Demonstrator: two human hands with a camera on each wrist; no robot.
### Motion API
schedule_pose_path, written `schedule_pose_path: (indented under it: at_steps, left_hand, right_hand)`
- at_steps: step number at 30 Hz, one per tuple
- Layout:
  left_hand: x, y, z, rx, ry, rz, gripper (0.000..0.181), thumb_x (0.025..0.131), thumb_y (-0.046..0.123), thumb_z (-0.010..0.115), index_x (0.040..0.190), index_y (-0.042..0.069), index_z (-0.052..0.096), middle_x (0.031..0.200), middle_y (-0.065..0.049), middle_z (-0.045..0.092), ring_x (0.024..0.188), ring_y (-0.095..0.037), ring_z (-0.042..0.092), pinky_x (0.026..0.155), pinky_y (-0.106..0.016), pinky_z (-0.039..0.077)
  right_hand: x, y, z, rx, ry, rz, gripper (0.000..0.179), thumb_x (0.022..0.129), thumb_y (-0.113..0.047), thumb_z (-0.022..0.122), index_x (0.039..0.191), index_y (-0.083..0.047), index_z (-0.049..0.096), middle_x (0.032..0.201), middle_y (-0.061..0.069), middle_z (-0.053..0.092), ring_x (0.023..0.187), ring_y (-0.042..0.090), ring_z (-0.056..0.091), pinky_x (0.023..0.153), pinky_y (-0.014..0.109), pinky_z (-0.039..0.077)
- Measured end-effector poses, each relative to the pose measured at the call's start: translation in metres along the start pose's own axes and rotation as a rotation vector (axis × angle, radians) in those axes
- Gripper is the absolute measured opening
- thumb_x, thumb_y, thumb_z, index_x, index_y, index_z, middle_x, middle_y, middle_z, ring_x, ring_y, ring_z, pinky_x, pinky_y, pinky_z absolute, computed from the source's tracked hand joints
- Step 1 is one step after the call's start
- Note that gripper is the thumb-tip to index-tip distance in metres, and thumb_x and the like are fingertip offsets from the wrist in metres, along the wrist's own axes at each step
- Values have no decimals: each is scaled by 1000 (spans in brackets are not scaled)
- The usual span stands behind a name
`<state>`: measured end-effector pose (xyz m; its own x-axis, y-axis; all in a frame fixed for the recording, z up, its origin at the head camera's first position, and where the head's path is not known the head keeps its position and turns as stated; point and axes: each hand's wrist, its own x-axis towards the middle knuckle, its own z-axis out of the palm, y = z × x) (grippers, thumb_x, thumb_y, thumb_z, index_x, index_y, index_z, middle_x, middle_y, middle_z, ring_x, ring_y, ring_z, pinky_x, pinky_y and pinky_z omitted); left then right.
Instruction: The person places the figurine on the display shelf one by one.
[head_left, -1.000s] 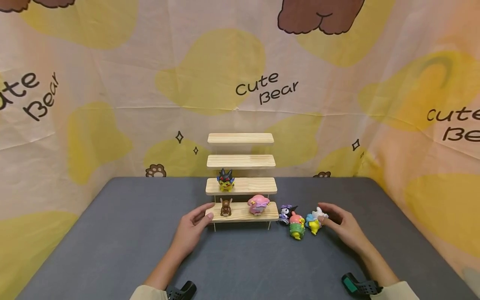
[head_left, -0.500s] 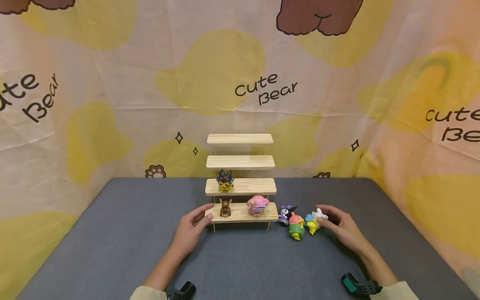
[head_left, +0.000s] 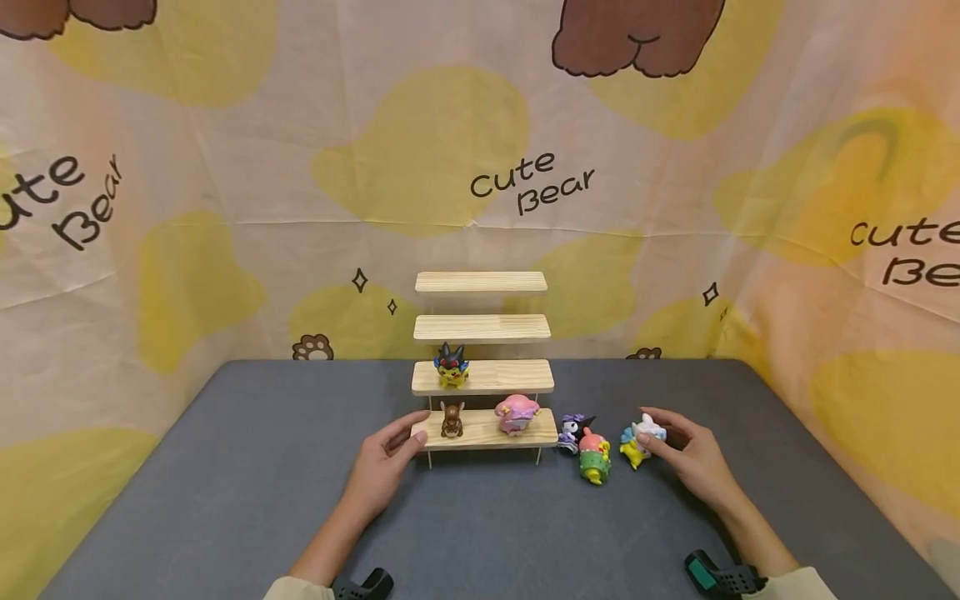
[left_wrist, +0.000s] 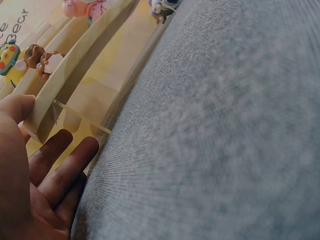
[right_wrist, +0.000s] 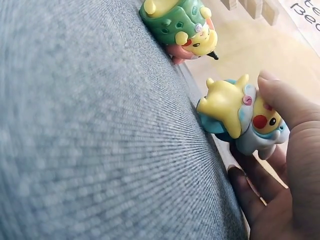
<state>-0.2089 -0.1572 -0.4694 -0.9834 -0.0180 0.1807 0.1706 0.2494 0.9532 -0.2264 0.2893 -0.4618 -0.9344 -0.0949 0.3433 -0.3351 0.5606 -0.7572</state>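
Yellow-patterned cloth (head_left: 420,150) hangs behind a grey surface (head_left: 247,508), on which a four-step wooden stand (head_left: 482,327) marks the centre of the clock. At half past seven the left hand (head_left: 378,463) grips the end of the lowest board, thumb in front, other fingers loosely spread below. At four o'clock the right hand (head_left: 693,454) pinches the white-hooded toy (right_wrist: 243,116) between thumb and fingers; it tilts, and whether its feet touch the surface I cannot tell. Between it and the stand lie the green toy (head_left: 594,463) and the purple toy (head_left: 573,432). On the lowest board, the brown toy (head_left: 452,422) is at seven o'clock and the pink toy (head_left: 517,415) at five; the black-eared toy (head_left: 452,367), one step up, is near nine. A low pass towards the stand could knock the green or purple toy; the rounded hood may roll from so light a pinch. Any tug by the left hand could topple the brown toy, its nearest neighbour, as the thin legs look easily shifted.
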Motion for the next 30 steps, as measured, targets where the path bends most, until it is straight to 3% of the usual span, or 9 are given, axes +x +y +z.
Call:
schedule_pose_path:
  at_steps: [7, 15, 18, 23, 30]
  left_hand:
    - [0, 0, -1, 4, -5, 5, 35, 99, 26, 67, 133, 15, 68, 139, -11, 65, 129, -23, 60, 97, -31, 56]
    - [0, -1, 0, 14, -10, 7, 36, 99, 28, 67, 133, 16, 68, 140, -11, 64, 132, -25, 58, 101, -38, 54]
    - [0, -2, 0, 19, -7, 4, 36, 99, 28, 67, 133, 16, 68, 140, -11, 64, 132, -25, 58, 101, -38, 54]
    - [-1, -1, 0, 5, -9, 0, 36, 99, 26, 67, 133, 15, 68, 140, -10, 64, 131, -23, 58, 98, -31, 55]
    - [0, -1, -1, -10, -14, 9, 36, 99, 26, 67, 133, 14, 67, 140, -10, 64, 132, -22, 57, 98, -29, 55]
  right_hand:
    - [-1, 4, 2, 57, 69, -64, 46, 90, -6, 76, 134, 2, 63, 103, -8, 59, 79, -1, 64, 68, 15, 55]
    - [-2, 2, 5, -2, 113, -59, 45, 86, -11, 81, 129, -6, 69, 112, -12, 62, 83, 1, 57, 66, 15, 50]
    - [-3, 0, 6, -26, 93, -52, 46, 87, -15, 82, 130, -9, 69, 117, -9, 65, 81, 2, 56, 64, 19, 48]
    - [-4, -1, 6, -57, 37, -63, 49, 88, -17, 80, 135, -12, 66, 123, 7, 68, 80, 1, 56, 63, 21, 49]
    - [-1, -1, 6, 0, -44, -112, 54, 90, -11, 77, 141, -7, 59, 129, 14, 64, 97, -3, 56, 71, 19, 52]
